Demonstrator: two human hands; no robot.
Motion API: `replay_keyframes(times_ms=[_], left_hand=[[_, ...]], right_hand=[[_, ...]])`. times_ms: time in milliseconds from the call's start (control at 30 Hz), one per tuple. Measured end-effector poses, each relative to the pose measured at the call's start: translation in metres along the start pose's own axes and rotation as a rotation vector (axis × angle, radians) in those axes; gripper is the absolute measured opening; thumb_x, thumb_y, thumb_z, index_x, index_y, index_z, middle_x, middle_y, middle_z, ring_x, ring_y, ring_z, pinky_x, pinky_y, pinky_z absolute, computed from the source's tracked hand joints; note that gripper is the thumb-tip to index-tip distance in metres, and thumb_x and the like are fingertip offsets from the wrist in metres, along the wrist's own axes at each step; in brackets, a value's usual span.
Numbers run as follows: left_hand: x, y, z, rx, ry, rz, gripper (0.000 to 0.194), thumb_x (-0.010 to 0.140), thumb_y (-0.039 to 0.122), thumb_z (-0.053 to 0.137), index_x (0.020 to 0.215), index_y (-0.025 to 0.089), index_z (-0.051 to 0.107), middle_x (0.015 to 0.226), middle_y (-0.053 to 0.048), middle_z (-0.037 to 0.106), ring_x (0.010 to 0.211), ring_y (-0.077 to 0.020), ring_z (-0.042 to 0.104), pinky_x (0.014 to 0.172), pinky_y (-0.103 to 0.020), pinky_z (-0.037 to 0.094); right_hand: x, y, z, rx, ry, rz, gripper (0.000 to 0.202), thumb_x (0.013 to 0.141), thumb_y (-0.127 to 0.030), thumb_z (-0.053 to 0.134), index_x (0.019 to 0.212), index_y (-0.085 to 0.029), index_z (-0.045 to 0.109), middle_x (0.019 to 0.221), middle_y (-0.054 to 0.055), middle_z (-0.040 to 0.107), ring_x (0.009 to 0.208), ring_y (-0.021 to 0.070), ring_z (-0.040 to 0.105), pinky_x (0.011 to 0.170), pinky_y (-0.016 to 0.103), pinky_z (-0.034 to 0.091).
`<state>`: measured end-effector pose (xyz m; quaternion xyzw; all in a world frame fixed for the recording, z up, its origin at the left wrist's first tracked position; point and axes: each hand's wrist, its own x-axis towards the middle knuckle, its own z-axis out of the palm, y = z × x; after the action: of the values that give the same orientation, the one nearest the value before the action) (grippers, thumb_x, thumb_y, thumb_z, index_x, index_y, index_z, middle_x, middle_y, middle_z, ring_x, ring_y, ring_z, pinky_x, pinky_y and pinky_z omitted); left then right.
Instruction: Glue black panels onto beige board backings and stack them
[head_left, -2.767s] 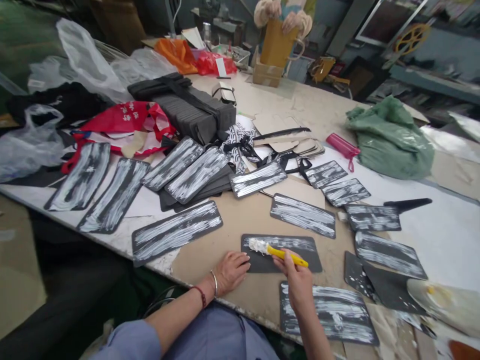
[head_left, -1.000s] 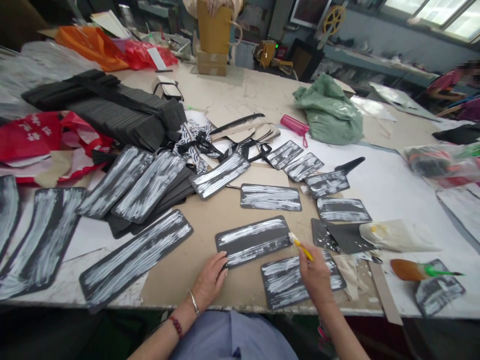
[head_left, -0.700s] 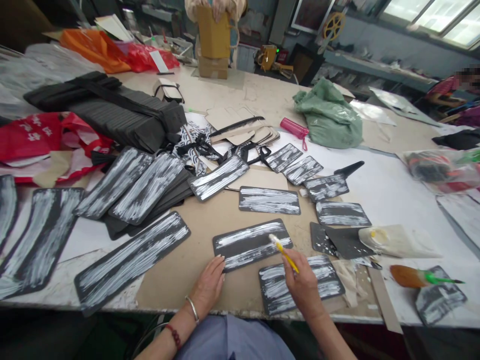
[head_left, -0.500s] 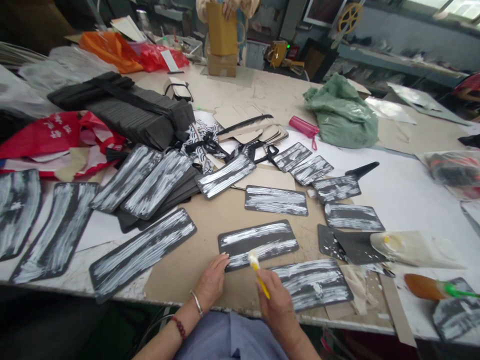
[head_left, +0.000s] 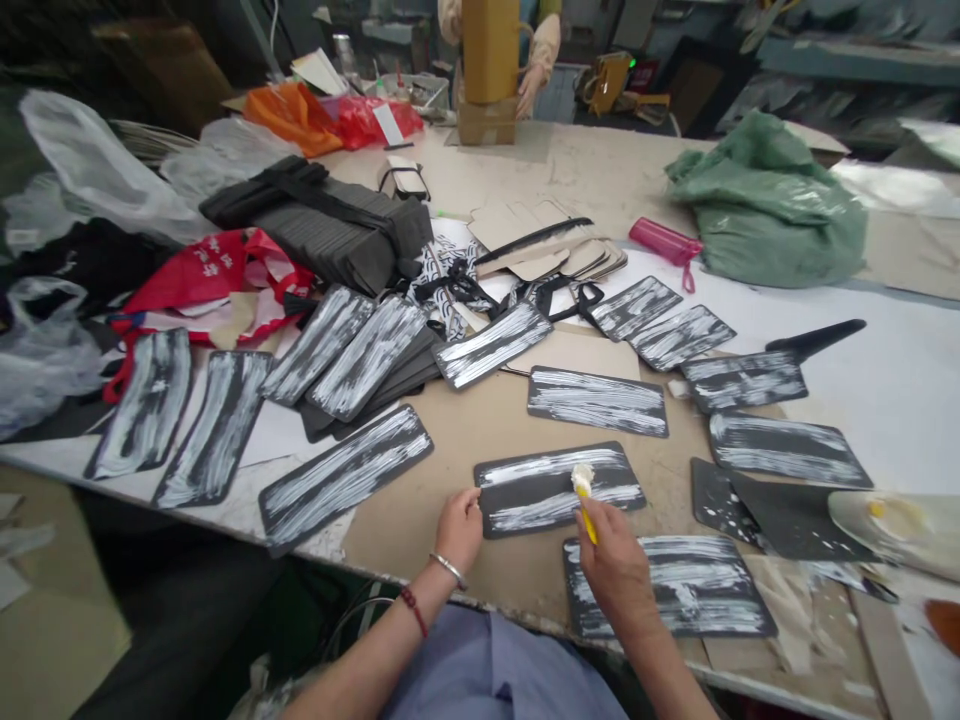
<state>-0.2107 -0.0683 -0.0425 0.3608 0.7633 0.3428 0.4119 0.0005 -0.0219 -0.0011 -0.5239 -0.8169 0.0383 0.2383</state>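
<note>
A dark rectangular panel [head_left: 525,490] with two streaky white bands lies flat in front of me. My left hand [head_left: 459,530] pinches its left edge with closed fingers. In my right hand [head_left: 611,560] is a yellow-handled brush [head_left: 587,505], its tip loaded with thick white paste. The brush tip is over the panel, right of its middle and between the two bands; whether it touches cannot be made out. Below my right forearm lies another white-streaked panel [head_left: 697,585], partly covered. More streaked panels [head_left: 596,400] are spread around on the table.
A stack of dark panels [head_left: 330,235] stands at the back left near a red bag [head_left: 202,275]. At the right are a paste-smeared container [head_left: 892,520], a dark-handled tool [head_left: 817,340] and a green bag [head_left: 780,215]. Across the table a person's hand [head_left: 531,90] is beside a box [head_left: 489,60].
The brush has moved right and farther from me over the panel. My left hand has shifted up onto the panel's left edge. The view has swung left. The other person's hand is lower.
</note>
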Motion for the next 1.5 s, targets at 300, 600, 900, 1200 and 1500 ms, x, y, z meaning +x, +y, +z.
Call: replay_keyframes(times_ms=[300, 600, 900, 1200, 1500], left_hand=[[-0.002, 0.013, 0.004, -0.359, 0.012, -0.311, 0.035, 0.076, 0.015, 0.042, 0.110, 0.010, 0.049, 0.070, -0.003, 0.061, 0.058, -0.0103, 0.060, 0.057, -0.022, 0.050], [0.025, 0.018, -0.006, 0.232, 0.022, 0.135, 0.034, 0.072, 0.011, 0.043, 0.102, 0.013, 0.059, 0.099, -0.011, 0.063, 0.097, -0.0211, 0.055, 0.091, -0.039, 0.040], [0.027, 0.018, -0.016, 0.252, 0.028, 0.260, 0.024, 0.072, 0.010, 0.040, 0.085, 0.016, 0.059, 0.086, -0.007, 0.063, 0.084, -0.0184, 0.056, 0.079, -0.037, 0.046], [0.021, 0.011, -0.015, -0.027, -0.020, 0.096, 0.012, 0.069, 0.023, 0.050, 0.076, 0.016, 0.056, 0.069, -0.001, 0.058, 0.067, -0.0137, 0.056, 0.067, -0.029, 0.047], [0.013, 0.007, -0.012, 0.237, 0.046, 0.350, 0.026, 0.078, 0.021, 0.043, 0.099, 0.015, 0.056, 0.084, -0.007, 0.059, 0.079, -0.0168, 0.056, 0.076, -0.035, 0.048]], right_hand=[[-0.003, -0.002, 0.001, 0.027, 0.037, 0.026, 0.023, 0.086, -0.026, 0.041, 0.103, -0.018, 0.053, 0.090, 0.009, 0.059, 0.082, 0.0180, 0.057, 0.071, 0.030, 0.048], [-0.008, -0.003, 0.002, 0.032, 0.035, 0.044, 0.023, 0.087, -0.026, 0.040, 0.105, -0.019, 0.052, 0.092, 0.008, 0.058, 0.084, 0.0181, 0.057, 0.074, 0.031, 0.049], [-0.011, -0.003, 0.003, 0.068, 0.036, 0.063, 0.024, 0.086, -0.024, 0.040, 0.103, -0.017, 0.055, 0.091, 0.010, 0.059, 0.084, 0.0185, 0.057, 0.072, 0.030, 0.049], [-0.013, -0.002, 0.006, 0.078, 0.045, 0.069, 0.026, 0.086, -0.022, 0.039, 0.108, -0.017, 0.051, 0.095, 0.009, 0.058, 0.087, 0.0176, 0.056, 0.075, 0.030, 0.049], [-0.013, -0.003, 0.008, 0.083, 0.039, 0.076, 0.025, 0.085, -0.021, 0.040, 0.107, -0.017, 0.052, 0.094, 0.010, 0.058, 0.087, 0.0187, 0.056, 0.075, 0.031, 0.049]])
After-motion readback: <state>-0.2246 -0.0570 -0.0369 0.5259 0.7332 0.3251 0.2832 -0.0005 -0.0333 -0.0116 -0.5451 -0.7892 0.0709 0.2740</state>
